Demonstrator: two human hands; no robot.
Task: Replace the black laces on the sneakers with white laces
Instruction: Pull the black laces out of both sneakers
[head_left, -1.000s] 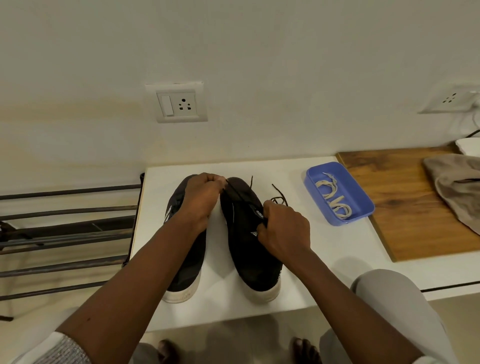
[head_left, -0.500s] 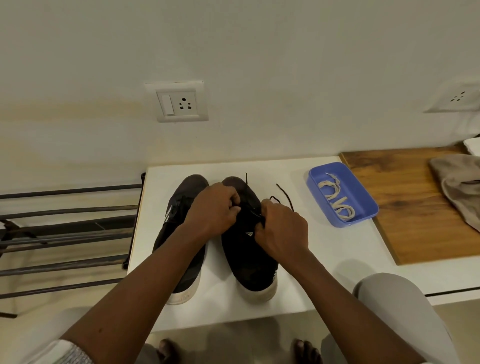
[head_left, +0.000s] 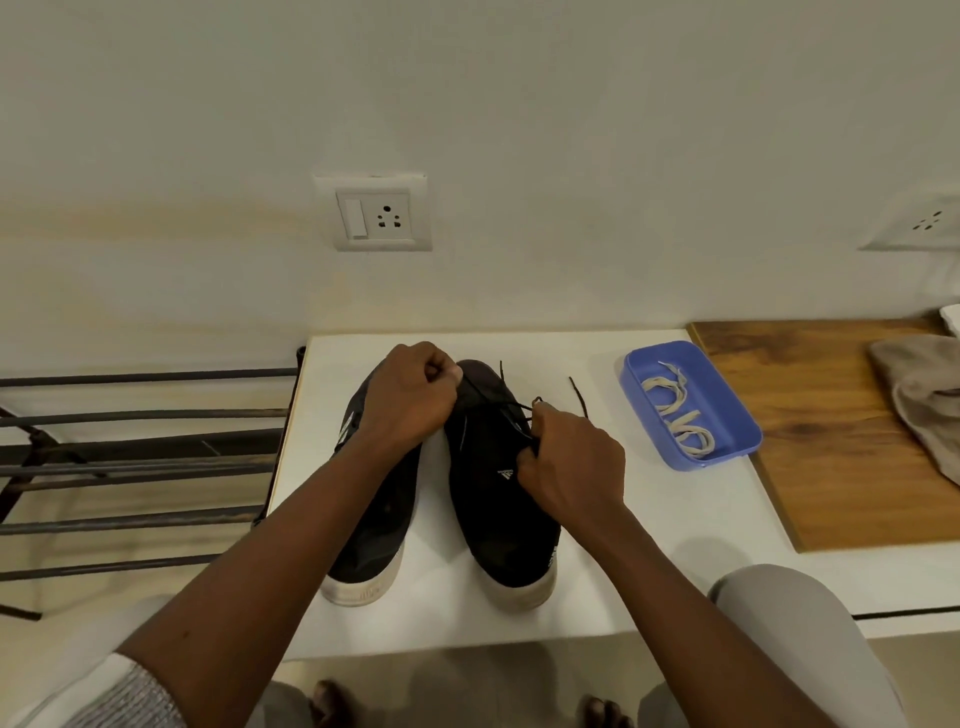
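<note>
A white table (head_left: 649, 519) stands against the wall. 2 black sneakers sit on it side by side, toes to the wall, white heels near the front edge: the left sneaker (head_left: 374, 519) and the right sneaker (head_left: 493, 509). A loose lace (head_left: 577, 394) end lies just right of them. Further right sits a blue tray (head_left: 724, 410), right by a wooden board (head_left: 831, 467) covering the table's right end

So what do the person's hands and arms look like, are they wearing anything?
The left hand and right hand are bare: no gloves, rings or watch show. The forearms are bare too. A pale grey, textured sleeve covers the left arm near the elbow; no right sleeve is in view.
</note>
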